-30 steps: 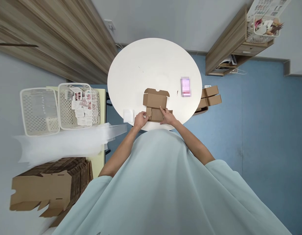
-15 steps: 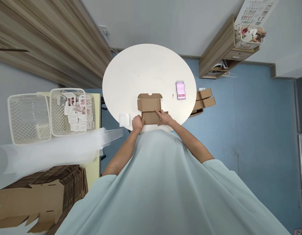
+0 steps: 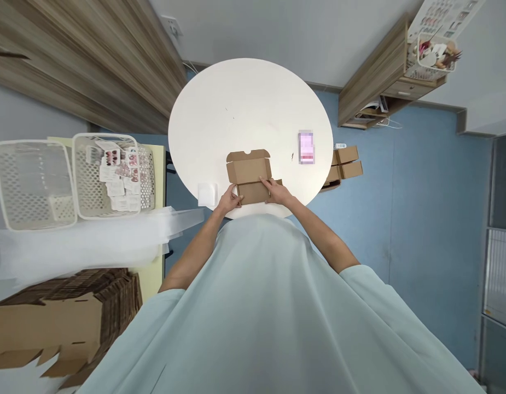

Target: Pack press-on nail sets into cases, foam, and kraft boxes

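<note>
A small brown cardboard mailer box (image 3: 249, 171) lies on the white round table (image 3: 244, 98) near its front edge. Its lid is raised and points away from me, with the notched flap at the far end. My left hand (image 3: 230, 200) grips the box's left side wall, thumb at the front left corner. At the right side my right hand (image 3: 278, 193) holds the other wall, its fingers reaching over to the fold between lid and base. A side flap sticks out past the right hand. Left of the box sits a stack of white squares (image 3: 207, 194).
A phone (image 3: 306, 146) with a blurred screen lies on the table's right. Leftward, a side table carries white baskets (image 3: 107, 205) with carded press-on nails, white translucent sheeting (image 3: 80, 249) and stacked flat cardboard (image 3: 43, 323). Folded boxes (image 3: 346, 162) stand beyond the right table edge.
My left hand has gone from a closed fist at the corner to a thumb-and-finger hold on the left wall. The right hand stays on the right side. The view has shifted slightly.
</note>
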The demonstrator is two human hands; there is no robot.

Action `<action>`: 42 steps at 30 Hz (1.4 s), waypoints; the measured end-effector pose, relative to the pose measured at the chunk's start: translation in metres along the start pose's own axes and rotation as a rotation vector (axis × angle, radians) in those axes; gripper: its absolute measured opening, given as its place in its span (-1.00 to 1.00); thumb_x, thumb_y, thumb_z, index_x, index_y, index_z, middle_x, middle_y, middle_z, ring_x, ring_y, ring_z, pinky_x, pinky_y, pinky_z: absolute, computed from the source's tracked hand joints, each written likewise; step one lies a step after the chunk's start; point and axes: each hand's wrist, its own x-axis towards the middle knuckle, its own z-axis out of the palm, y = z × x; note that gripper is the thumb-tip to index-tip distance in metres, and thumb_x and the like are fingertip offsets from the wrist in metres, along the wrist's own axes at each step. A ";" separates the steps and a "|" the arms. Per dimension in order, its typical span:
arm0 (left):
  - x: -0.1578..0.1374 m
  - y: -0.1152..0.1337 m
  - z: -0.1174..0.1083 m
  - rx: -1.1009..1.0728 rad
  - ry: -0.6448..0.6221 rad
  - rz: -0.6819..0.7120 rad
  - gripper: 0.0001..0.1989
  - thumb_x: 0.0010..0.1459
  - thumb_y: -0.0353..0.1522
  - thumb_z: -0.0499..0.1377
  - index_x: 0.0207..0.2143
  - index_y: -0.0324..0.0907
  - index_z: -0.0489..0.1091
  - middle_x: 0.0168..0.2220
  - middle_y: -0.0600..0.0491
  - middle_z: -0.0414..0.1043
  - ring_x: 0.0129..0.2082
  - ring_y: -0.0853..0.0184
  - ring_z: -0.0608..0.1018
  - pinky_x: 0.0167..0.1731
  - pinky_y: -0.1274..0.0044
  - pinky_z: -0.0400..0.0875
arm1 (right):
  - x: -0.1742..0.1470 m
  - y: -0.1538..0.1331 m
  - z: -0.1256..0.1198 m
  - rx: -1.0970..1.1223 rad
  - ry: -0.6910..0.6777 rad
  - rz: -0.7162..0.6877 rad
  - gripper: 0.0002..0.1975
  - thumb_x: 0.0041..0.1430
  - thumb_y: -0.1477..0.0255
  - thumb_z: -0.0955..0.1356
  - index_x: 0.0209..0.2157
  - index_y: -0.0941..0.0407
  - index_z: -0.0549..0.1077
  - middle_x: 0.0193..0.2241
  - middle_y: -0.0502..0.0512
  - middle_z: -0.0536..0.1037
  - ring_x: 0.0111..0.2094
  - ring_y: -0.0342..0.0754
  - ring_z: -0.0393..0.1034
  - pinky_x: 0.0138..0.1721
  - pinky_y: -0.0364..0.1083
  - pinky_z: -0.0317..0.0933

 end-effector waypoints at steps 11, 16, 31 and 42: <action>0.003 -0.002 0.007 -0.009 0.007 0.007 -0.11 0.25 -0.34 0.46 0.52 -0.24 0.19 -0.52 0.25 0.41 -0.41 0.29 0.64 -0.29 0.45 0.72 | -0.056 0.034 0.018 0.375 0.481 0.430 -0.65 0.43 0.28 0.36 0.14 0.14 0.51 0.13 0.36 0.63 0.14 0.21 0.53 0.17 0.15 0.46; 0.001 0.000 0.010 -0.070 -0.022 -0.033 -0.07 0.26 -0.32 0.46 0.55 -0.18 0.13 -0.49 0.24 0.38 -0.40 0.29 0.62 -0.33 0.42 0.74 | -0.053 0.034 0.026 0.544 0.449 0.461 -0.89 0.44 0.31 0.28 -0.19 0.01 0.39 -0.10 0.18 0.69 -0.09 0.09 0.60 -0.02 0.01 0.41; -0.003 0.001 0.025 -0.154 -0.057 -0.092 -0.13 0.37 -0.28 0.36 0.57 -0.11 -0.01 -0.46 0.25 0.31 -0.45 0.37 0.53 -0.26 0.36 0.77 | -0.049 0.010 0.034 0.757 0.373 0.336 -0.77 0.52 0.13 0.31 -0.12 -0.08 0.19 -0.25 -0.02 0.57 -0.24 0.04 0.66 -0.18 0.01 0.54; -0.011 -0.006 0.029 -0.306 -0.052 -0.099 -0.09 0.37 -0.27 0.42 0.58 -0.06 0.01 -0.43 0.27 0.29 -0.44 0.41 0.51 -0.07 0.18 0.79 | -0.056 0.014 0.021 0.595 0.314 0.354 -0.88 0.51 0.23 0.24 -0.05 -0.04 0.26 -0.05 0.07 0.64 -0.15 0.01 0.69 -0.14 0.01 0.56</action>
